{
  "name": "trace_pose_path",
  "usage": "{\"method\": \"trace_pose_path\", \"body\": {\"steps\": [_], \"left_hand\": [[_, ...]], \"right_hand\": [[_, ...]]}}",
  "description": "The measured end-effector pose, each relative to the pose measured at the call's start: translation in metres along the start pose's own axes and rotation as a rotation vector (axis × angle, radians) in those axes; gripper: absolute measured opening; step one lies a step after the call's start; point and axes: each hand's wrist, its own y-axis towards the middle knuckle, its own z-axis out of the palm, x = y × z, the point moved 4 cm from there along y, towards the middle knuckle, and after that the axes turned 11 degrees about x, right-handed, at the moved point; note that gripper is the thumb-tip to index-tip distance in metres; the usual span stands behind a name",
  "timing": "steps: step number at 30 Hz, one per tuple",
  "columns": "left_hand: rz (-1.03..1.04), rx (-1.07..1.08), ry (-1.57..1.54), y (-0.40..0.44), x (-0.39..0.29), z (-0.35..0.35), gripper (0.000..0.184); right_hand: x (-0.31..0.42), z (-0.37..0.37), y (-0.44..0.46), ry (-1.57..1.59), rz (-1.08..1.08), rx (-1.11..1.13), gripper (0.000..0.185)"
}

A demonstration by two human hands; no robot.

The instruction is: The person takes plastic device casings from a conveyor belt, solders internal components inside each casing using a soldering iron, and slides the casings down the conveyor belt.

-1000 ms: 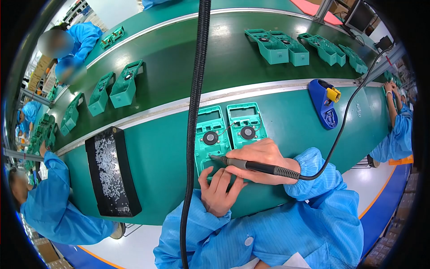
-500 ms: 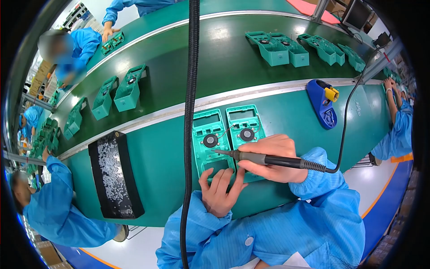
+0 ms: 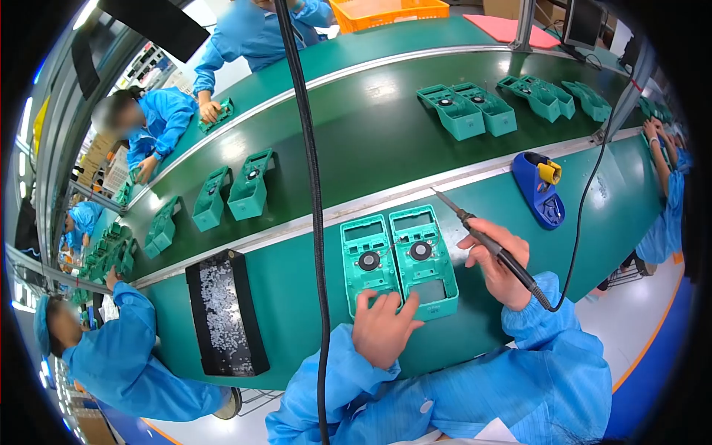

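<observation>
Two green plastic housings [image 3: 356, 285] [image 3: 450, 282] lie side by side on the green bench, each with a round black speaker [image 3: 368, 260] [image 3: 420, 251] and thin wires. My left hand [image 3: 383, 328] rests over their near ends, fingers spread and touching the plastic. In my right hand [image 3: 502, 273] is a soldering iron [image 3: 517, 268], gripped by its handle. The iron's tip points up and left, above the far side of the right housing and apart from it. A blue soldering iron stand [image 3: 528, 182] with a yellow insert is further right.
A black tray [image 3: 255, 311] of small whitish pieces lies to the left. Beyond a metal rail, the belt [image 3: 348, 159] carries several green housings. A black cable [image 3: 310, 178] hangs in front of the view. Co-workers in blue sleeves [image 3: 122, 326] sit around.
My right hand has lifted the soldering iron away from the left housing, up and to the right. My left hand stays at the housings' near ends. The camera view has shifted.
</observation>
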Motion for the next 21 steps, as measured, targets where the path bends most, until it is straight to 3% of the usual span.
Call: {"method": "trace_pose_path", "body": {"steps": [3, 12, 21], "left_hand": [[-0.003, 0.116, -0.048, 0.004, 0.006, 0.000, 0.038], [0.024, -0.009, -0.099, 0.053, 0.024, -0.073, 0.034], [-0.038, -0.119, 0.144, 0.180, 0.129, -0.066, 0.036]], "right_hand": [[0.000, -0.005, -0.001, 0.020, 0.015, -0.066, 0.032], [0.000, -0.035, -0.004, 0.115, 0.013, -0.303, 0.032], [0.000, -0.038, -0.001, 0.095, -0.002, -0.306, 0.032]]}}
